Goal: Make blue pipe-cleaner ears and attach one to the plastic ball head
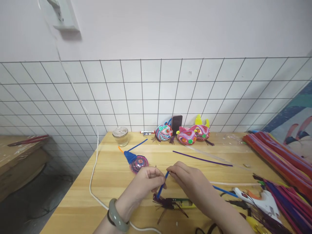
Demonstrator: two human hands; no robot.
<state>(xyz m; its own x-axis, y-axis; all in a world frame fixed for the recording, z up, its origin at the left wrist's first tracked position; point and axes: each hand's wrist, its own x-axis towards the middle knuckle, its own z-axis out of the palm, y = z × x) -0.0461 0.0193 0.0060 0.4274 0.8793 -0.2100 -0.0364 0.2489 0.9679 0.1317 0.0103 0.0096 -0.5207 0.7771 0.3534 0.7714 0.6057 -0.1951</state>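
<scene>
Between my two hands stands a slanted blue pipe cleaner (161,189). My left hand (151,179), with a bangle on its wrist, pinches it at the middle. The fingertips of my right hand (186,180) close on its upper end. Below them on the table lies a tuft of short dark purple strands (167,203), beside a yellowish object partly covered by my right forearm. A round, coiled pink and purple piece (138,163) rests just beyond my left hand. Touching it is a blue wound triangle (130,157) with a blue stem and an orange tip.
Several colourful coiled figures (186,136) and a phone (176,124) stand by the tiled wall. A lidded glass jar (120,136) is at back left. On the right lie a white glue gun (262,201) and pipe cleaner bundles (275,159). A white cable (94,172) crosses the left side.
</scene>
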